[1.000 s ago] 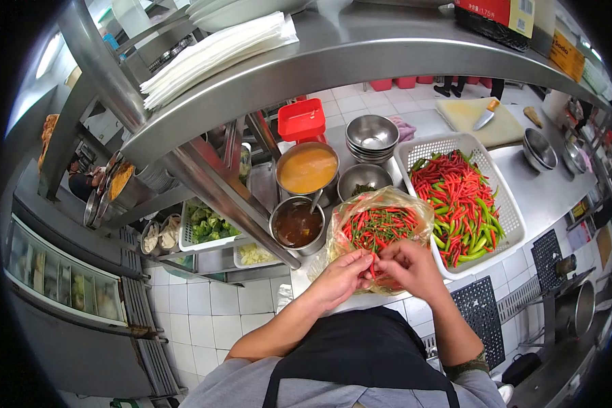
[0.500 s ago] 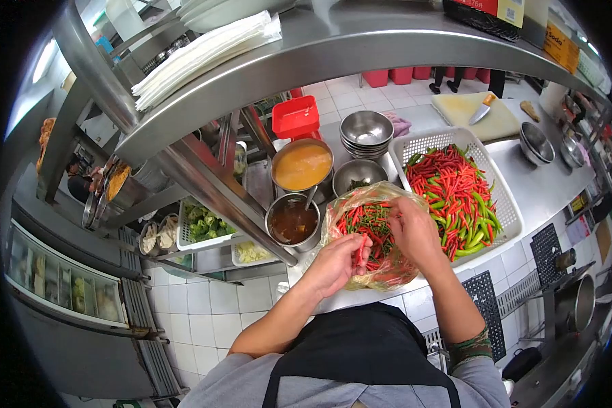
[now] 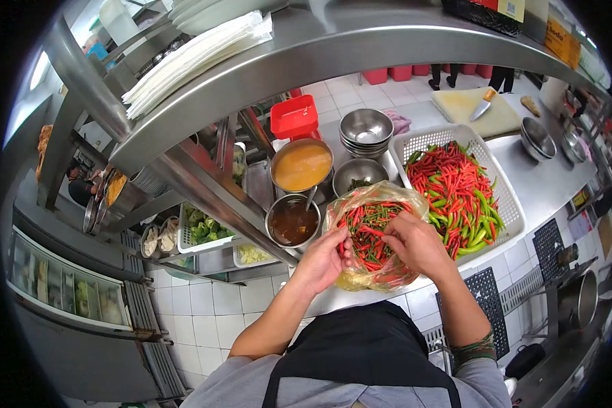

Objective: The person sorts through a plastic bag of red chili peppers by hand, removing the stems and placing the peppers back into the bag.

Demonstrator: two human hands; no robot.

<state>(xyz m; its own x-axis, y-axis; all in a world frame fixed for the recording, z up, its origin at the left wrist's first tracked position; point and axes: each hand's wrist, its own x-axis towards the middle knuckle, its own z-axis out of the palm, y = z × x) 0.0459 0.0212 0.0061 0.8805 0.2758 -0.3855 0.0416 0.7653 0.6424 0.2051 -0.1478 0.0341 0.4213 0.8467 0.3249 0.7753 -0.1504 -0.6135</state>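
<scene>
A clear plastic bag [image 3: 360, 277] full of red chilies [image 3: 372, 213] with green stems stands open at the counter's near edge. At the bag's left side is my left hand [image 3: 325, 262], its fingers curled round red chilies. My right hand [image 3: 418, 245] is over the bag's right part, thumb and forefinger pinched on the end of a red chili [image 3: 372, 231]. Just right of the bag, a white perforated basket [image 3: 515, 204] holds loose red and green chilies [image 3: 449, 190].
Pots of orange liquid [image 3: 301, 166] and brown sauce [image 3: 294, 221] stand left of the bag. Behind it are steel bowls [image 3: 366, 128]. A knife [image 3: 481, 107] lies on a cutting board [image 3: 503, 119] at the back. A steel shelf [image 3: 333, 54] crosses above.
My left hand has moved slightly left and up, away from the bag's middle. My right hand has come down and right, and now pinches a red chili over the bag.
</scene>
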